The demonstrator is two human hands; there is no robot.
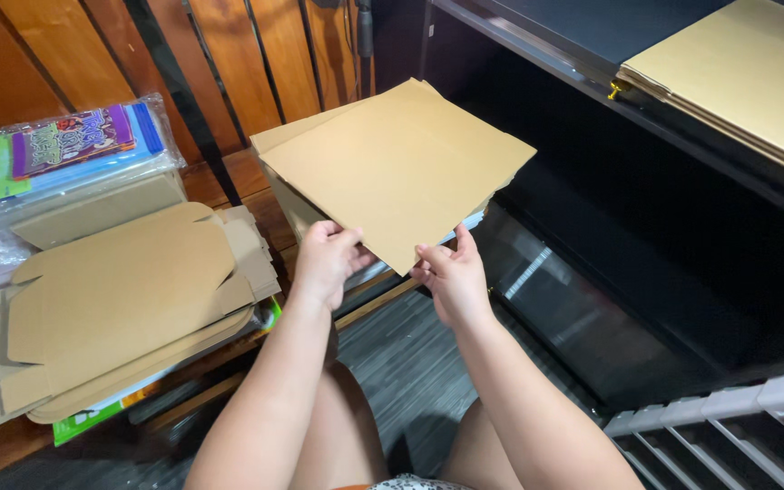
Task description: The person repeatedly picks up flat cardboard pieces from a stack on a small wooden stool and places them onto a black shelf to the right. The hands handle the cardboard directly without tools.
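In the middle of the frame the person holds a flat brown cardboard sheet [398,168] up by its near corner, tilted with the far edge raised. The left hand [327,259] pinches the lower left edge, fingers closed on the board; the right hand [454,277] grips the lower right edge just beside the corner, thumb on top, also closed on it. Behind and under the sheet sits another cardboard piece [285,195], partly hidden. At the left of the frame a stack of die-cut cardboard blanks [120,308] lies on a wooden bench [229,177], with plastic-wrapped coloured packs [70,145] at the upper left. At the upper right more flat cardboard sheets [746,77] rest on a dark shelf [592,54]. Since both hands hold only one corner, the wide sheet could sag or twist, and a crease may form away from the intended fold. Its far edge is close to the piece behind, so a swing could knock that over.
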